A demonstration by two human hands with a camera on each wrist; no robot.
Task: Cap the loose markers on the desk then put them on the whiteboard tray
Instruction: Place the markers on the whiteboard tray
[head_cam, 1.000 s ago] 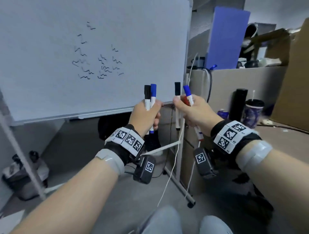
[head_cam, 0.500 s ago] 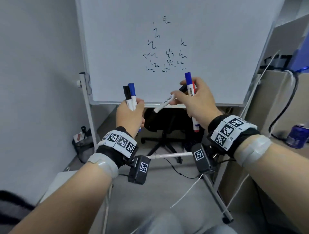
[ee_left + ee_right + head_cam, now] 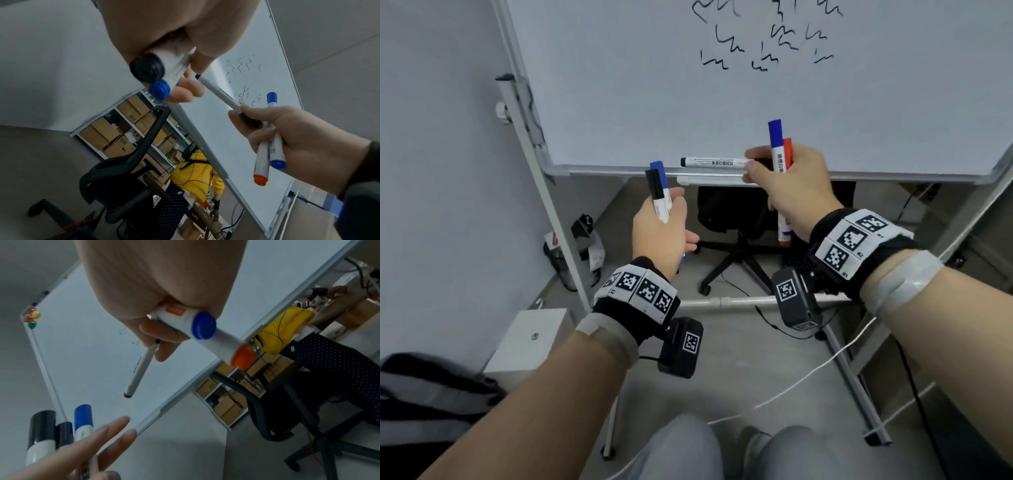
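Up close to the whiteboard (image 3: 688,96), both hands are full of markers. The right hand (image 3: 787,186) pinches a slim black-capped marker (image 3: 714,162) by its cap end between thumb and forefinger, holding it level just above the whiteboard tray (image 3: 709,180); whether it touches the board's lower frame cannot be told. The other fingers of that hand are curled round two thicker markers standing upright: a blue marker (image 3: 775,137) in front and a red marker (image 3: 787,147) just behind it, their lower ends sticking out below the palm. From the right wrist view the blue end plug (image 3: 203,327) and the orange-red one (image 3: 243,358) sit side by side.

The left hand (image 3: 662,233) is lower and to the left, apart from the tray. It grips a black-capped marker (image 3: 655,192) and a blue-capped marker (image 3: 661,178) together, caps up, tilted slightly left. In the right wrist view some of its fingers (image 3: 115,428) stretch out straight while the markers stay wedged by the thumb side.

All five markers seen have caps on. Beyond the board's legs stand a black office chair (image 3: 736,222) and, by the wall, a white box (image 3: 530,339) on the floor.
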